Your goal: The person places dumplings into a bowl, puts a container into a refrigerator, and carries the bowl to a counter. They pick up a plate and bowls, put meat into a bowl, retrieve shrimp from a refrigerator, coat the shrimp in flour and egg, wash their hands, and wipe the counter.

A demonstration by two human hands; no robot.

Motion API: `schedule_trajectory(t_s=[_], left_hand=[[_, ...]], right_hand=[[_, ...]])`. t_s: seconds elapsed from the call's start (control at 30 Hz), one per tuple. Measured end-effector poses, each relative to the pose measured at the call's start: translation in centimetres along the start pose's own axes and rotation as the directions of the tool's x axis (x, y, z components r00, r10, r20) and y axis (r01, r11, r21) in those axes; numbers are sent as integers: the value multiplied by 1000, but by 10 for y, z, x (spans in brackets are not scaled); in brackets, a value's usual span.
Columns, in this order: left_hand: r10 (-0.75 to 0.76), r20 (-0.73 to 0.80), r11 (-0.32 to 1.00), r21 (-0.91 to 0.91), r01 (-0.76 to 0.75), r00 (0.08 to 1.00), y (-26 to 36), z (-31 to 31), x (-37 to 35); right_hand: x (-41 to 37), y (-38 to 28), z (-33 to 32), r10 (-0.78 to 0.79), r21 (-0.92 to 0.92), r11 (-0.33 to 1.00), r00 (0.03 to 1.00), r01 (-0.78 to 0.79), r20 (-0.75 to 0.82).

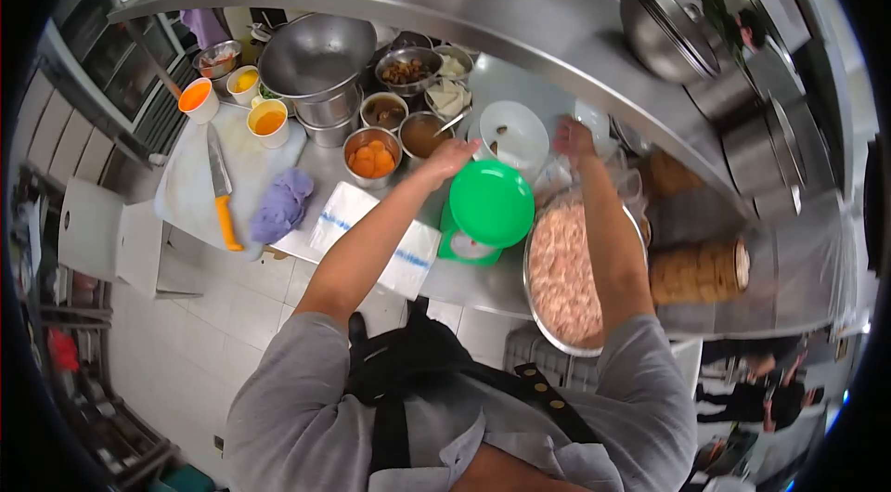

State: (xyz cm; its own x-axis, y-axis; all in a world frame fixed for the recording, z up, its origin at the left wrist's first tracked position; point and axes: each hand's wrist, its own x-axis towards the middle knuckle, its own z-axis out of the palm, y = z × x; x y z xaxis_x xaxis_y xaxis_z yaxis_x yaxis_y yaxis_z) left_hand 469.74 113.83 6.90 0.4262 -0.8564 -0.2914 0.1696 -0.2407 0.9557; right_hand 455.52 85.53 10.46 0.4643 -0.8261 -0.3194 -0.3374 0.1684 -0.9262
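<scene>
A white bowl (525,147) with a few brown bits inside stands at the back of the steel counter, between my two hands. My left hand (453,161) is at its left side, fingers closed at the rim. On the other side my right hand (577,141) is curled, close to the bowl's right edge and a clear plastic container (594,117); what its fingers hold, if anything, I cannot tell. Below the bowl is a green kitchen scale (492,204) with a round pan. Under my right forearm lies a large metal basin of pale pink minced meat (564,274).
Left are a cutting board (186,190), a yellow-handled knife (221,186), a purple cloth (283,204) and a folded white towel (408,255). Metal pots of ingredients (373,158) line the back. A steel shelf (520,23) overhangs. Bamboo steamers (696,273) stand right.
</scene>
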Motion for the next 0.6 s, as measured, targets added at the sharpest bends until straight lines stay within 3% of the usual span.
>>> schedule_trajectory(t_s=[0.13,0.2,0.23,0.37,0.43,0.47,0.53,0.6], left_hand=[[-172,-102,964,-223,146,980,-8,16,40],[-275,89,933,-215,288,957,-22,15,67],[-228,141,948,-195,253,963,-52,12,97],[-221,75,970,-87,227,972,-49,22,108],[-127,-109,988,74,136,986,-60,28,117],[-139,-135,988,51,147,981,-60,26,113],[-71,26,995,-73,73,997,-45,19,93],[-53,61,998,-42,56,997,-29,10,61]], right_hand=[[67,46,-2,15,-202,979,1000,-13,10],[80,59,-10,19,-282,959,999,-11,26],[76,57,-4,82,-330,941,997,-75,10],[104,75,-3,188,-448,875,982,-183,-34],[153,98,-10,7,-450,893,999,14,45],[199,115,-20,-241,-375,883,959,282,152],[269,135,-34,-621,-177,697,708,695,337],[239,108,-45,-443,-296,795,840,530,314]])
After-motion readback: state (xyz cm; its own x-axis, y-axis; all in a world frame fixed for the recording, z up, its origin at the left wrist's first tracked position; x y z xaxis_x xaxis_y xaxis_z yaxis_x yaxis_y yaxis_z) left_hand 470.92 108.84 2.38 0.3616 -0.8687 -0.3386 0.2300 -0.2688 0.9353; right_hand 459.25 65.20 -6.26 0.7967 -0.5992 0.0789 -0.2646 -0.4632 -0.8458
